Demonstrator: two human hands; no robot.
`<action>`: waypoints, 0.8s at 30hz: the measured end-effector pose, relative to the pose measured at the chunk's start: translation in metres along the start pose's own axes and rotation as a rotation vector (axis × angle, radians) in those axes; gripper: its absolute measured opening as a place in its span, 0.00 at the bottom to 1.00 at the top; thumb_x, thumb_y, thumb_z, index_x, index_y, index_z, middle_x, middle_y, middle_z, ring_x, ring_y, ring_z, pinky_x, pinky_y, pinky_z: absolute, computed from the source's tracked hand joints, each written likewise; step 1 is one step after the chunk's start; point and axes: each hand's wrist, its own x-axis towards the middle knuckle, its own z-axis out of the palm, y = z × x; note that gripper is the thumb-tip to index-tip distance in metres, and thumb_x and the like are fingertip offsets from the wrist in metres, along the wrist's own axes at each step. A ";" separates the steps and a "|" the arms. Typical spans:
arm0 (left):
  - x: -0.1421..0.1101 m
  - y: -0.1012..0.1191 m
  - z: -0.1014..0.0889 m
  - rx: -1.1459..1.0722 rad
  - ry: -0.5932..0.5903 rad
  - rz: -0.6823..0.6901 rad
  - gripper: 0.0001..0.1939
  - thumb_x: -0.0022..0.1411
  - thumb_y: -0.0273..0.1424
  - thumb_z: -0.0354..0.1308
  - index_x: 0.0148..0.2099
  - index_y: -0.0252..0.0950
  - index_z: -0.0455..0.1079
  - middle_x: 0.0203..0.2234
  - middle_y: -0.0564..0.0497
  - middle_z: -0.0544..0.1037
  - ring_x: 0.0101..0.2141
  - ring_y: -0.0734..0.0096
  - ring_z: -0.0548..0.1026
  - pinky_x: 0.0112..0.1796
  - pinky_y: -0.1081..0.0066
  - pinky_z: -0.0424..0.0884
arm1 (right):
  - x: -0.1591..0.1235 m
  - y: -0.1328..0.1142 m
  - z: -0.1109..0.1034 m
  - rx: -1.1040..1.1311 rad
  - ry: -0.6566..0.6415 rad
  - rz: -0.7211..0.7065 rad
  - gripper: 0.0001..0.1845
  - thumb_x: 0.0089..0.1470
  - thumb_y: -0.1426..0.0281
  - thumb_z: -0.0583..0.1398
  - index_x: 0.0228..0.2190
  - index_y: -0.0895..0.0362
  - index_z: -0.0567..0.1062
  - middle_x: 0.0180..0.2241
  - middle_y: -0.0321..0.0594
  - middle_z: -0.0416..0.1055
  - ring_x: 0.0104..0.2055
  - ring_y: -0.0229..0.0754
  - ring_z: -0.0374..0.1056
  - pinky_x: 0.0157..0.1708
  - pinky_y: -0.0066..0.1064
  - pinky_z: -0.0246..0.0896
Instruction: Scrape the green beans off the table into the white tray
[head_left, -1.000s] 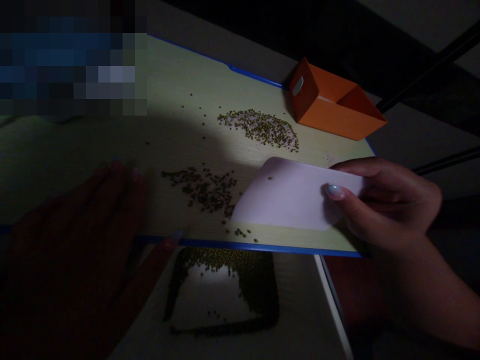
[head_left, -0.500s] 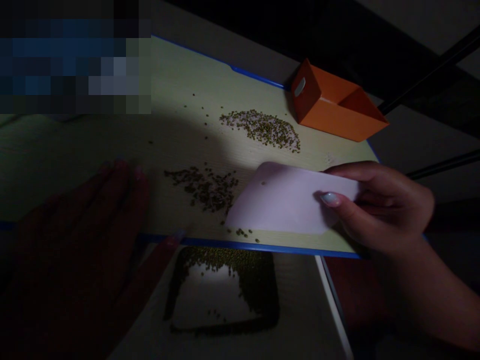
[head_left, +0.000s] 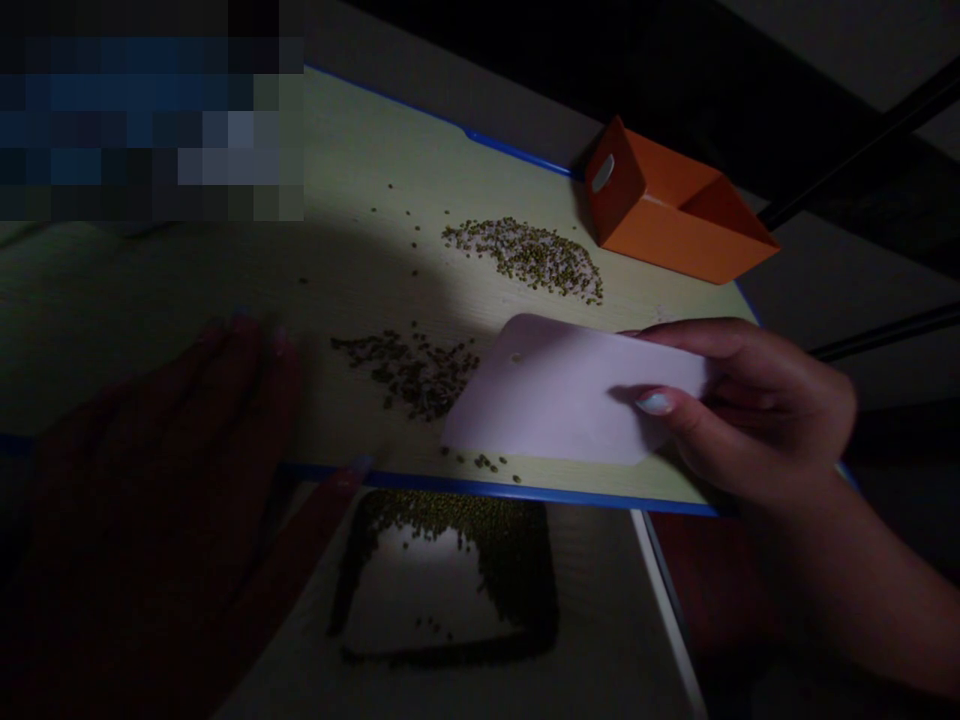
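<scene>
Between thumb and fingers, my right hand (head_left: 757, 410) grips a thin, pale plastic scraper card (head_left: 562, 390) with rounded corners and a small hole near its far end. The card's left edge touches a pile of dark green beans, like mung beans (head_left: 412, 370), on the pale board (head_left: 637, 480). My left hand (head_left: 202, 430) lies in shadow at the left, fingers stretched on the board and thumb at its blue front edge. A few stray beans (head_left: 484, 462) lie between the card and that edge.
Behind the card is a second bean pile (head_left: 532, 255) mixed with pale bits. An orange open box (head_left: 667, 210) stands at the back right corner. Below the front edge, a tray (head_left: 420, 575) holds many beans along its sides. Scattered single beans dot the board.
The card in my right hand has shifted slightly left and up, its edge now over part of the near pile. My left hand stays in about the same place.
</scene>
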 end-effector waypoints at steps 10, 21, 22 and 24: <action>0.000 0.004 -0.003 0.003 -0.019 -0.042 0.39 0.65 0.44 0.45 0.75 0.44 0.41 0.72 0.41 0.54 0.71 0.43 0.52 0.67 0.35 0.49 | 0.002 0.000 0.001 0.025 0.019 -0.001 0.24 0.54 0.73 0.68 0.51 0.43 0.79 0.40 0.36 0.83 0.31 0.41 0.76 0.22 0.30 0.68; 0.004 0.010 -0.008 0.011 -0.058 -0.097 0.38 0.66 0.48 0.42 0.74 0.42 0.44 0.72 0.39 0.55 0.71 0.46 0.51 0.68 0.38 0.48 | 0.002 0.013 -0.010 -0.008 0.310 0.008 0.06 0.54 0.71 0.67 0.36 0.51 0.83 0.28 0.36 0.75 0.26 0.37 0.66 0.22 0.30 0.57; 0.004 0.011 -0.007 0.014 -0.055 -0.091 0.38 0.66 0.48 0.42 0.74 0.42 0.43 0.72 0.39 0.55 0.71 0.46 0.51 0.68 0.38 0.47 | 0.002 0.013 -0.010 -0.006 0.285 0.011 0.06 0.55 0.72 0.67 0.36 0.51 0.82 0.28 0.36 0.75 0.26 0.37 0.67 0.21 0.29 0.57; 0.003 0.011 -0.007 0.010 -0.055 -0.094 0.39 0.66 0.49 0.43 0.74 0.42 0.43 0.72 0.39 0.54 0.71 0.46 0.51 0.68 0.39 0.46 | 0.002 0.013 -0.009 -0.006 0.230 0.013 0.08 0.55 0.73 0.66 0.37 0.50 0.82 0.29 0.36 0.76 0.26 0.37 0.67 0.21 0.29 0.58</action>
